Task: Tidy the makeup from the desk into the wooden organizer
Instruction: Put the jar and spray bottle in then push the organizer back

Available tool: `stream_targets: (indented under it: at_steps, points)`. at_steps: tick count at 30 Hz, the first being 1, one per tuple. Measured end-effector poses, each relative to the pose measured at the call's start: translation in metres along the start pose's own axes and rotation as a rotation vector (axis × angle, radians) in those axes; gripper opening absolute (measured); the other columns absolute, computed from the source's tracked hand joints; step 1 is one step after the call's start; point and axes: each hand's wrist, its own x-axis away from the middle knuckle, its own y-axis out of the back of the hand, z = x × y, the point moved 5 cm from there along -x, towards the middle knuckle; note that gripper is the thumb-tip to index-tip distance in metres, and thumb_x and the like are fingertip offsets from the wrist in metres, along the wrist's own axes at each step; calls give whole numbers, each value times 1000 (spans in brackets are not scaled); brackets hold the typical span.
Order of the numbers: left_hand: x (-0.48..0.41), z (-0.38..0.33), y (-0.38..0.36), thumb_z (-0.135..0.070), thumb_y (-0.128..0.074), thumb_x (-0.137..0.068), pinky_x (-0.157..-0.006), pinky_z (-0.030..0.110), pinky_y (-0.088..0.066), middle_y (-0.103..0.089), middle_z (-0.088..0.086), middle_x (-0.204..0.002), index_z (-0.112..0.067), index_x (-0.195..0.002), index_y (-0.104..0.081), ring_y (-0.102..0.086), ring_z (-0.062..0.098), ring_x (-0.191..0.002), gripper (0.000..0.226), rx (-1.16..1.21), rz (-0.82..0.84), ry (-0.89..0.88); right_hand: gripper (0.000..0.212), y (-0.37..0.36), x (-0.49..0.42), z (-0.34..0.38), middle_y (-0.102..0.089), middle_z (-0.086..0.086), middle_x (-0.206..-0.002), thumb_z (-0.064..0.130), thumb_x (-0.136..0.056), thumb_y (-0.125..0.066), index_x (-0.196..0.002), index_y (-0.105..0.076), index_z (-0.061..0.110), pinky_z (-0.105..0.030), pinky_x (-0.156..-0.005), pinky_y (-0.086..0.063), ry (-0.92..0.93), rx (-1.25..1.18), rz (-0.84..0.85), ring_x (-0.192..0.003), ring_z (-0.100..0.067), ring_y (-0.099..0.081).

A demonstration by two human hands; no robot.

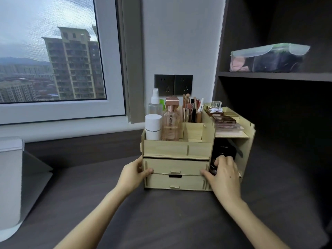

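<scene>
wooden organizer (177,150) on dark desk (161,216), makeup inside | left hand (133,174) clasps its left side | right hand (223,175) grips right edge, fingertips hiding black jar (221,150)

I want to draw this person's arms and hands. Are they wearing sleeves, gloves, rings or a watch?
No. Both forearms are bare right down to the bottom of the picture, with no sleeves showing. The left hand and right hand have no gloves, and no rings, watch or bracelet can be seen. The right hand has one small dark mark on its back.
</scene>
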Motion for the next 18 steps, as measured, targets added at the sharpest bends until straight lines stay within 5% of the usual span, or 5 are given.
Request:
stream_targets:
  at_steps: [8, 18]
  points:
    - [2, 2, -2, -22, -68, -82, -91, 30, -51, -71, -3, -109, -23, -127, -55, -66, 14, -101, 46, -15, -54, -25, 40, -4, 3, 1, -56, -16, -90, 26, -67, -82, -85, -55, 3, -39, -66, -47, 25, 46, -104, -88, -34, -54]
    - [1, 4, -4, -22, -67, -83, -83, 24, -47, -71, -3, -109, -24, -126, -55, -66, 14, -102, 45, -69, -48, -37, 43, -1, 9, -10, -57, -12, -82, 28, -62, -85, -80, -52, 6, -34, -60, -44, 85, 26, -139, -79, -32, -56]
